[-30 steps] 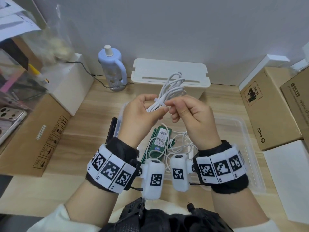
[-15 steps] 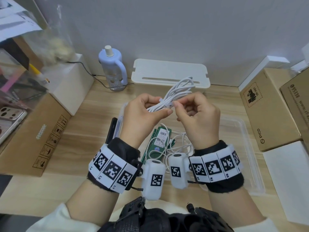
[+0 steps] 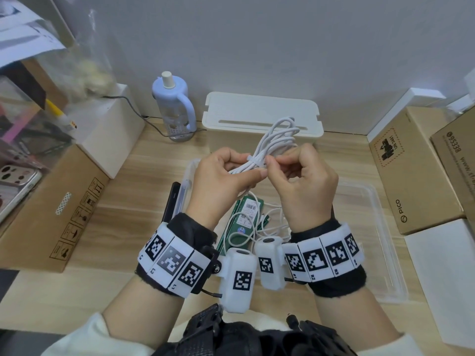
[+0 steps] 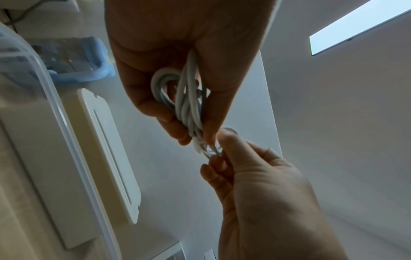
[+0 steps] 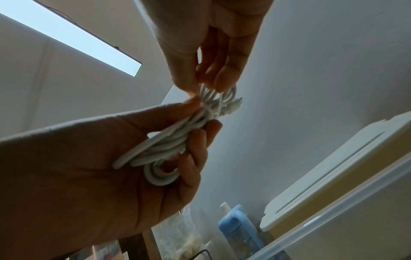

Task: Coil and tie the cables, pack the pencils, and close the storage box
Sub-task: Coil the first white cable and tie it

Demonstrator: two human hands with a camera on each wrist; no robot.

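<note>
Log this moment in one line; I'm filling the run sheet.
step: tying cable | left hand: grips white cable coil | right hand: pinches tie | clear storage box: open

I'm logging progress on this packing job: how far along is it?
Done: one white cable is coiled into a bundle. In hand: the left hand grips the bundle while the right hand pinches the white tie around its middle. Left: a loose cable lies uncoiled in the clear storage box, beside the green pencil packs; the box is open.
</note>
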